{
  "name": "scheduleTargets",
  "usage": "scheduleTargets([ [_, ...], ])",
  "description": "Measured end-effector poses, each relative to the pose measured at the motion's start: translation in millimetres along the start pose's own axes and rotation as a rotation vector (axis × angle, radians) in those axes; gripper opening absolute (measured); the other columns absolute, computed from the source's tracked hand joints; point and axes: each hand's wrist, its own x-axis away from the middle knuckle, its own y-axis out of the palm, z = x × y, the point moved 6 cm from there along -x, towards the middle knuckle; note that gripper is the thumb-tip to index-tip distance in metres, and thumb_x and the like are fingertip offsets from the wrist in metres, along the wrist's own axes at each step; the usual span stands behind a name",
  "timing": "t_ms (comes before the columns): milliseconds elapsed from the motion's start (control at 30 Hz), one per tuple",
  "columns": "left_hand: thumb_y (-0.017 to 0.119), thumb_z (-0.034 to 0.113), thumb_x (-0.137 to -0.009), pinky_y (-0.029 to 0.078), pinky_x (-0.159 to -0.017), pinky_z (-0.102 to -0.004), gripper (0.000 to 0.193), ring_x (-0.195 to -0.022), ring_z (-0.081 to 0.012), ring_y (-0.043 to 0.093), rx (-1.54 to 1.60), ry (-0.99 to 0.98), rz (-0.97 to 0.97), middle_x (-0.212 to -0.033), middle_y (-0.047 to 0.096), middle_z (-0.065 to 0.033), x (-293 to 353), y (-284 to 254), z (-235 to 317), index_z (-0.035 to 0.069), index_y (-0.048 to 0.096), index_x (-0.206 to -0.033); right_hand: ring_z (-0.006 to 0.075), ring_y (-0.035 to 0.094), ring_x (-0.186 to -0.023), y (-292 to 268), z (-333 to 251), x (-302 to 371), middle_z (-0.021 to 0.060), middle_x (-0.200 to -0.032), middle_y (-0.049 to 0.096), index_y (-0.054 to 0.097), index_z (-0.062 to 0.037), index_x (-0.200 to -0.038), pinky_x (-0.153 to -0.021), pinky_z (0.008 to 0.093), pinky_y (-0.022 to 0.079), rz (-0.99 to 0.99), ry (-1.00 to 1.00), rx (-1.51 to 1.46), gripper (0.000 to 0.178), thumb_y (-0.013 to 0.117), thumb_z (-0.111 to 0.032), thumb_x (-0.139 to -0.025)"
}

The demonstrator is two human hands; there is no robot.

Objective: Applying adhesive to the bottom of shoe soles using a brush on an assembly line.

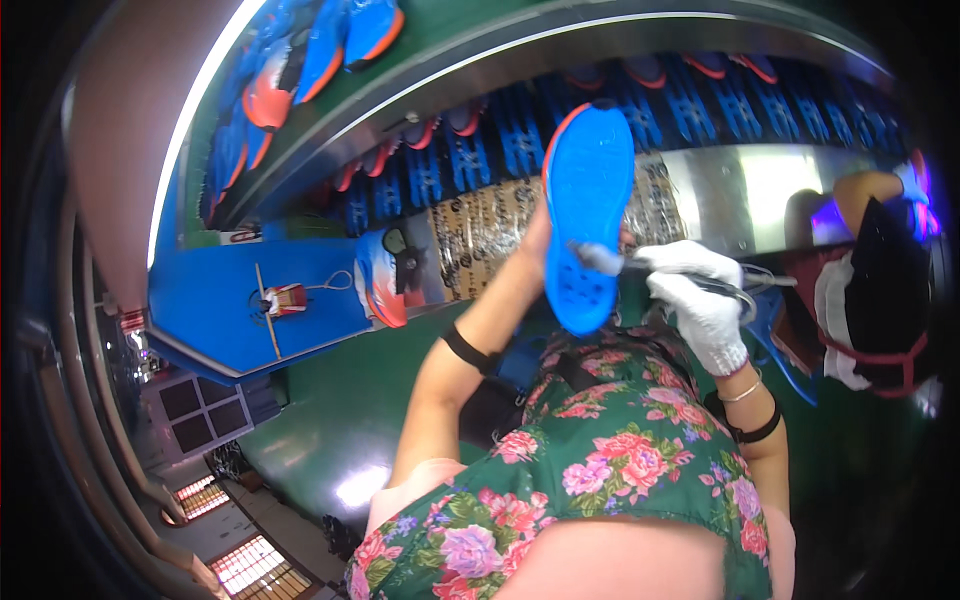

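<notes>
My left hand (538,238), bare, reaches behind a blue shoe sole (590,180) with an orange-red rim and holds it upright. Most of its fingers are hidden by the sole; fingertips show at the right edge. The sole's hollowed face is turned toward me, with a group of small holes at its lower end. In a white knit glove, my right hand (702,300) is closed around a brush (600,259). The brush's pale, blurred head lies over the sole just above the holes; whether it touches cannot be made out.
Behind the sole runs a ledge with a brown patterned covering (490,235). Rows of blue soles (520,140) stand beneath an upper shelf bearing more shoes (320,50). A blue tabletop (215,305) and a white-orange shoe (380,285) are left. Another person's arm (865,190) shows far right.
</notes>
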Motion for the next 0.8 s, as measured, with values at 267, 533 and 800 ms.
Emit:
scheduleTargets([
  [267,0.046,0.04,-0.108,0.052,-0.106,-0.0522,0.057,-0.129,-0.0358,0.058,-0.268,0.197,0.185,-0.144,0.055,-0.0233,16.6,15.1,-36.6,0.002,0.039,-0.151,0.0203,0.074,-0.093,-11.6,-35.9,-13.9,0.0121,-0.099,0.078,0.08,-0.0018,-0.1,-0.087,0.0329,0.057,0.035,-0.467,0.576,0.02,0.08,0.0,-0.081],
  [533,0.047,0.062,-0.1,0.049,-0.104,-0.0648,0.08,-0.131,-0.0494,0.052,0.536,0.12,-0.153,-0.155,0.039,-0.0295,25.1,33.2,-45.9,0.007,0.034,-0.157,0.0223,0.074,-0.088,-7.1,-34.7,8.5,0.0139,-0.098,0.077,0.079,-0.0019,-0.099,-0.08,0.0336,0.058,0.049,-0.464,0.475,0.02,0.08,0.002,-0.08],
  [800,0.069,0.067,-0.081,0.046,-0.113,-0.0479,0.106,-0.137,-0.0364,0.051,0.116,0.308,-0.159,-0.155,0.043,-0.0252,11.3,57.1,-50.9,0.006,0.031,-0.158,0.0229,0.074,-0.083,-3.3,-60.6,12.7,0.0124,-0.097,0.079,0.08,-0.0041,-0.099,-0.077,0.0327,0.057,0.135,-0.657,0.55,0.022,0.082,-0.003,-0.077],
])
